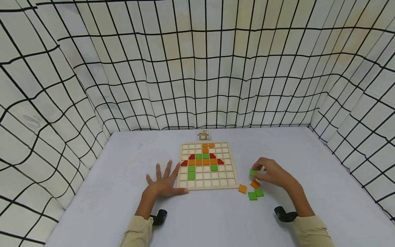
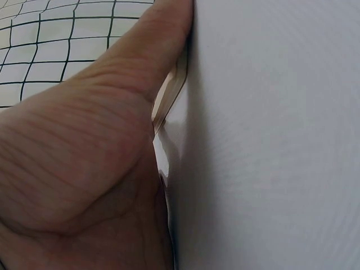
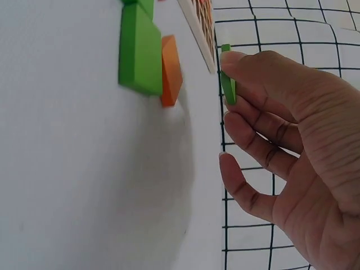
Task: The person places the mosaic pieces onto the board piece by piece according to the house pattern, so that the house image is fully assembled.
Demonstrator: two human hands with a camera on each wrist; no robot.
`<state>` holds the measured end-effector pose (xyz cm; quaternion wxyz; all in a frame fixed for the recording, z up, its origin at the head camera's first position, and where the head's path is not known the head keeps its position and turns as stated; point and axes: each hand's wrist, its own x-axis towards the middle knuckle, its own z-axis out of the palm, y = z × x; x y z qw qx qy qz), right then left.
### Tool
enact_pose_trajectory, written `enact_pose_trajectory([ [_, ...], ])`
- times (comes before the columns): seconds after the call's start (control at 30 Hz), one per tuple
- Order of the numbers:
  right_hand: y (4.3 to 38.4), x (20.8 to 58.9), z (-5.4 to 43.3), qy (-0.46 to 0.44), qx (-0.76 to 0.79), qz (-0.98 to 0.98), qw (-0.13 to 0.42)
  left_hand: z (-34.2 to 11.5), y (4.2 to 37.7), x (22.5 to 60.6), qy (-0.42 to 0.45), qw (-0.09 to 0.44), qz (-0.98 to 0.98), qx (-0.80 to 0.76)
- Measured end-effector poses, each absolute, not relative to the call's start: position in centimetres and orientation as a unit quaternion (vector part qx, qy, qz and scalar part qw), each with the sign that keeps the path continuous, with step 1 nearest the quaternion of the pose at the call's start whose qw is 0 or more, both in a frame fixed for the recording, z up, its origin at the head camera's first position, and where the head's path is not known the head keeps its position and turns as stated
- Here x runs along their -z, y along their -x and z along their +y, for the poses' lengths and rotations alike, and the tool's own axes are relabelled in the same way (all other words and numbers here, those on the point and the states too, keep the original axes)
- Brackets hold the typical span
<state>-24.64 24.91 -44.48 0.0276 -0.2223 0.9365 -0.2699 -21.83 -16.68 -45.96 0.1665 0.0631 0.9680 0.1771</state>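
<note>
My right hand [image 1: 271,172] pinches a green square tile [image 3: 228,81] between thumb and fingers, lifted off the white table in the right wrist view. With fingers spread, my left hand [image 1: 163,183] rests at the lower left corner of the wooden grid board [image 1: 210,183], its thumb along the front edge. Red, orange and green tiles fill part of the board's middle and top, among them a green tile [image 1: 191,176] low on the left. Close to the right hand lie two orange tiles [image 1: 242,188] and two more green tiles [image 1: 252,196].
A small picture card [image 1: 203,134] with a coloured pattern lies behind the board. White walls covered by black netting [image 1: 203,68] enclose the table [image 1: 123,202] at the back and sides. A black wrist camera [image 1: 159,217] sits at each sleeve.
</note>
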Motion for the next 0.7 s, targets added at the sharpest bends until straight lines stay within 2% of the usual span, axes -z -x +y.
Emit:
enact_pose_trajectory([
  [0.3,25.4,43.9,22.1,0.243,0.275,0.929,0.047,-16.6,21.8,45.8,-0.062,0.164,0.97,-0.169],
  [0.53,25.7,43.6,19.5,0.258,0.267,0.927,0.053,-16.9,22.7,47.7,-0.06,0.161,0.969,-0.179],
  [0.7,26.0,43.7,17.8,0.268,0.248,0.929,0.056,-16.8,22.2,46.8,-0.056,0.167,0.968,-0.181],
])
